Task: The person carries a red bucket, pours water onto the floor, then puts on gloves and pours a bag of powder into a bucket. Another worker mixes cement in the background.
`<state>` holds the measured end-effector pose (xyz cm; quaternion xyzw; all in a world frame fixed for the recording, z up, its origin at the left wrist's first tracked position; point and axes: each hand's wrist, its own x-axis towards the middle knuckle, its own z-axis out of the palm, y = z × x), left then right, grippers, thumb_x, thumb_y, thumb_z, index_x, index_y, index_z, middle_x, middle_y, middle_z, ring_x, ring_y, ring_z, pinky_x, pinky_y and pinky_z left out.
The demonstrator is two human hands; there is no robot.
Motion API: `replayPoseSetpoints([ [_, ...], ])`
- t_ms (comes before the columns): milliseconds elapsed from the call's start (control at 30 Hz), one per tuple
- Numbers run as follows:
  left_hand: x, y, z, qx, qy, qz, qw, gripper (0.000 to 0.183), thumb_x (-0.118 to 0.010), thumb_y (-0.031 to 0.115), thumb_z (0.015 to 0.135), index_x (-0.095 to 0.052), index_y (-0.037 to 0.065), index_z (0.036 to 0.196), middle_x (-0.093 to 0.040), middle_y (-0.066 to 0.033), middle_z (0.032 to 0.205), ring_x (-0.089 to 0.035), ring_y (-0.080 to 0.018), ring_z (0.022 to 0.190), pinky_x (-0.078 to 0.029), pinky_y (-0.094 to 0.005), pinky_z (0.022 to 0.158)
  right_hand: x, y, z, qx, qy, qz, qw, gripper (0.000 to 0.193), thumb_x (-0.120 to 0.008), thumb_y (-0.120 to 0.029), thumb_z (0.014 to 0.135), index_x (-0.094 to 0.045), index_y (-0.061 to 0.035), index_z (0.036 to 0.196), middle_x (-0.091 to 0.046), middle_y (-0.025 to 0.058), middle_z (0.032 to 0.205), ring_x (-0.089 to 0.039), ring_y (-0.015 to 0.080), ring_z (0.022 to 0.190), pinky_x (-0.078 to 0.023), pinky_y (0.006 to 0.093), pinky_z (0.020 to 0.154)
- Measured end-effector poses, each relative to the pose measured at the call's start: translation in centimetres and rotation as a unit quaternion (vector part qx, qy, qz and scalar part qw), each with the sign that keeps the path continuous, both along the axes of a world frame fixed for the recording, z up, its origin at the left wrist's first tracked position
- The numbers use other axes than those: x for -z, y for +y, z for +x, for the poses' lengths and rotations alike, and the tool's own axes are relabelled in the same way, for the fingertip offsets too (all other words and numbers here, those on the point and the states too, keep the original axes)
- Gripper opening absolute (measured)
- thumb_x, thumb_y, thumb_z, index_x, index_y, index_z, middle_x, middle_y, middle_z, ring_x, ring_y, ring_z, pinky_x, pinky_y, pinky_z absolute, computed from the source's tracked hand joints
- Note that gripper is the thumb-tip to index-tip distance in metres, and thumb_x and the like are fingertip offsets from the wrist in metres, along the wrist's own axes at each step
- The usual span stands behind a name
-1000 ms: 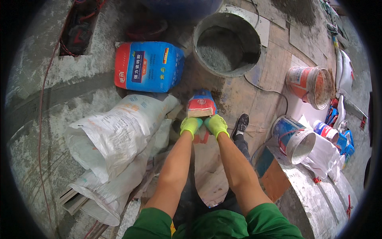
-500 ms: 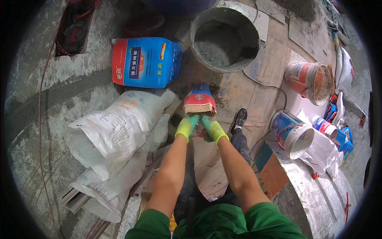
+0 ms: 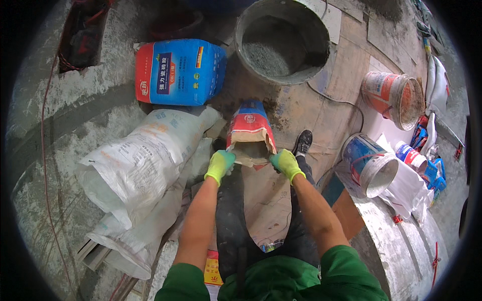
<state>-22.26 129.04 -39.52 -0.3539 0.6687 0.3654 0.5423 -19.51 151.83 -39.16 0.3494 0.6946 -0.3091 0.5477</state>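
Observation:
A red and blue paper bag (image 3: 251,120) stands in front of me, its brown mouth spread wide and grey powder showing inside. My left hand (image 3: 220,165), in a yellow-green glove, is closed on the left edge of the mouth. On the opposite edge my right hand (image 3: 286,164), gloved the same way, grips the paper. Beyond the bag is a big grey tub (image 3: 321,50) with grey powdery material in it. A full blue and red bag (image 3: 193,75) sits to the tub's left.
White woven sacks (image 3: 135,160) lie at the left, with metal profiles (image 3: 95,253) below them. On the right are an orange-white bucket (image 3: 379,95) and a blue-white bucket (image 3: 366,160). A grey cable (image 3: 346,107) crosses the board-covered floor. A recess (image 3: 83,37) opens at upper left.
Both hands have moved apart, and the paper bag's mouth has gone from narrow to wide. The powder inside now shows. My view has shifted slightly.

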Motion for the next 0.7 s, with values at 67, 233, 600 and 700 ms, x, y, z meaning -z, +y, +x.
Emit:
replayPoseSetpoints([
  [67, -0.9, -0.3, -0.5, 0.062, -0.001, -0.019, 0.998, 0.024, -0.052, 0.019, 0.078, -0.061, -0.004, 0.079, -0.059, -0.0111, 0.059, -0.058, -0.0207, 0.048, -0.045, -0.0333, 0.043, 0.4, 1.1, 0.3, -0.024, 0.038, -0.045, 0.998, 0.042, -0.051, -0.036, 0.073, -0.063, 0.0015, 0.061, -0.057, 0.0125, 0.050, -0.062, 0.0241, 0.051, -0.048, 0.0358, 0.056],
  [233, -0.4, -0.3, 0.9, -0.056, 0.034, 0.002, 0.998, 0.026, -0.053, 0.023, 0.079, -0.058, -0.003, 0.081, -0.056, -0.0101, 0.060, -0.055, -0.0193, 0.048, -0.046, -0.0322, 0.043, 0.5, 0.2, 1.3, 0.091, 0.017, -0.045, 0.995, 0.041, -0.056, -0.040, 0.077, -0.062, -0.0007, 0.068, -0.057, 0.0084, 0.053, -0.057, 0.0203, 0.045, -0.045, 0.0347, 0.045],
  [600, 7.7, 2.8, 10.3, -0.105, 0.127, -0.008, 0.986, 0.028, -0.053, 0.027, 0.080, -0.063, 0.001, 0.080, -0.061, -0.0102, 0.069, -0.057, -0.0202, 0.058, -0.042, -0.0354, 0.048, -2.6, -5.8, 1.8, 0.573, -0.164, -0.122, 0.794, 0.049, -0.041, -0.050, 0.084, -0.054, -0.0056, 0.101, -0.059, 0.0102, 0.094, -0.057, 0.0305, 0.076, -0.048, 0.0448, 0.067],
  [700, 7.2, 2.6, 10.3, -0.013, 0.149, -0.045, 0.988, 0.030, -0.053, 0.026, 0.080, -0.063, -0.002, 0.077, -0.061, -0.0132, 0.067, -0.057, -0.0223, 0.057, -0.042, -0.0381, 0.047, -1.9, -7.1, 2.8, 0.670, -0.139, -0.146, 0.715, 0.047, -0.040, -0.045, 0.085, -0.053, -0.0043, 0.104, -0.059, 0.0106, 0.096, -0.057, 0.0319, 0.079, -0.049, 0.0449, 0.072],
])
